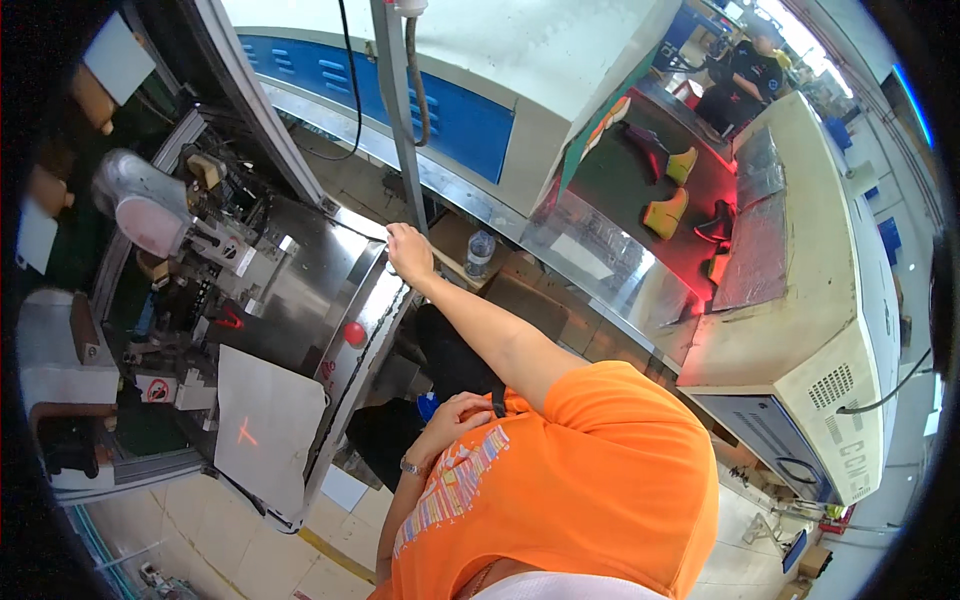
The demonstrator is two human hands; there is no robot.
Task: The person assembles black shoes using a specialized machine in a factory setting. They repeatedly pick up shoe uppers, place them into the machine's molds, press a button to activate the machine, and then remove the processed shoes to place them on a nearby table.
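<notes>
My right hand (408, 255) is at the far corner of the metal machine table (300, 270), its fingers curled over the edge. What lies under the fingers is hidden. A round red button (354, 333) sits on the same front rail, closer to me. My left hand (452, 425), with a watch (409, 466) at the wrist, lies against the front of my orange shirt (580, 470), fingers loosely laid out and nothing seen in them. On the table's left part stands a machine with a rounded, shoe-shaped form (150, 215) on it.
A white sheet with a red light cross (262, 430) covers the table's near end. To the right, a conveyor under red light carries several shoe uppers (665, 212) beside a large cream machine (800, 350). A plastic bottle (480, 252) stands behind my right arm. Another person (745, 80) is at the back.
</notes>
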